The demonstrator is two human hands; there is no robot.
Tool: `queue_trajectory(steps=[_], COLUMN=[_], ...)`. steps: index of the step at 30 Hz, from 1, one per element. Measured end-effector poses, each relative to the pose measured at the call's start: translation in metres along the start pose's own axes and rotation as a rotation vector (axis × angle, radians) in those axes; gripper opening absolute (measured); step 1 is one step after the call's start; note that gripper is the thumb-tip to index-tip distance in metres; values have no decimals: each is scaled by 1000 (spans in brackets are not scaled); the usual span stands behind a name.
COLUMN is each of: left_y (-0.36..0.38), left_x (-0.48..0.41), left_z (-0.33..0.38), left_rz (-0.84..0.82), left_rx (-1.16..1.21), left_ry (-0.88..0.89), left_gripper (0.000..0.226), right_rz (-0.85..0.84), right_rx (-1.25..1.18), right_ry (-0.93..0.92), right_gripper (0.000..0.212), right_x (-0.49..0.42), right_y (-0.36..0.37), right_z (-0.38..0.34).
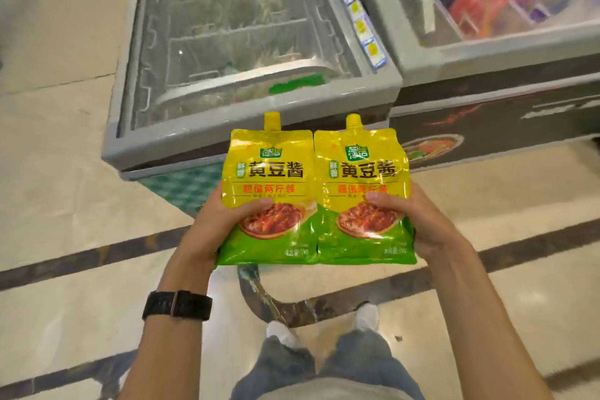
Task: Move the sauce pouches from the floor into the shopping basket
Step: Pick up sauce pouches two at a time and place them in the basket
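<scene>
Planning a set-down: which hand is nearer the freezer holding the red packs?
Right. The right hand, gripping the right pouch, is in front of that freezer; the left hand, gripping the left pouch, is farther left, in front of the other freezer.

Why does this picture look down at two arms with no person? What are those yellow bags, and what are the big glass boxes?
There is no machine here. A person wears a camera on their head, so the one picture looks down as their own eyes would. That is why you see only arms, legs and white shoes. The left hand holds the left sauce pouch and the right hand holds the right sauce pouch, side by side, thumbs on the front, spouts pointing up. Both are lifted above the tiled floor. The glass boxes are two shop freezers, the near freezer and the far freezer; what is inside is too blurry to name. A black watch sits on the left wrist. The shopping basket is not in the picture.
</scene>
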State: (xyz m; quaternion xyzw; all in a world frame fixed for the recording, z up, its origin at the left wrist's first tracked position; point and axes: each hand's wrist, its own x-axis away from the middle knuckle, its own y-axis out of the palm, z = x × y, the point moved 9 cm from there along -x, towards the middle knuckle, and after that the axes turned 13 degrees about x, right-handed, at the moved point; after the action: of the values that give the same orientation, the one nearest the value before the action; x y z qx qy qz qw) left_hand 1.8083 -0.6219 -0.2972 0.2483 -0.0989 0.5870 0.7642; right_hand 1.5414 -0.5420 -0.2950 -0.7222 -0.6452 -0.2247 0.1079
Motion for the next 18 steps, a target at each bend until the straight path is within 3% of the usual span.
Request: queue_trajectory(steps=[10,18], left_y=[236,383], left_x=[-76,-129], left_z=[-26,-47], left_rz=[-339,-523], left_rx=[-158,-282], left_ry=[-84,-149], left_gripper=[104,102], right_rz=[333,540], right_rx=[-205,-349], right_ry=[-70,-101], right_gripper=[66,71], right_x=[57,74], right_y=[-212,-328], right_z=[-8,2])
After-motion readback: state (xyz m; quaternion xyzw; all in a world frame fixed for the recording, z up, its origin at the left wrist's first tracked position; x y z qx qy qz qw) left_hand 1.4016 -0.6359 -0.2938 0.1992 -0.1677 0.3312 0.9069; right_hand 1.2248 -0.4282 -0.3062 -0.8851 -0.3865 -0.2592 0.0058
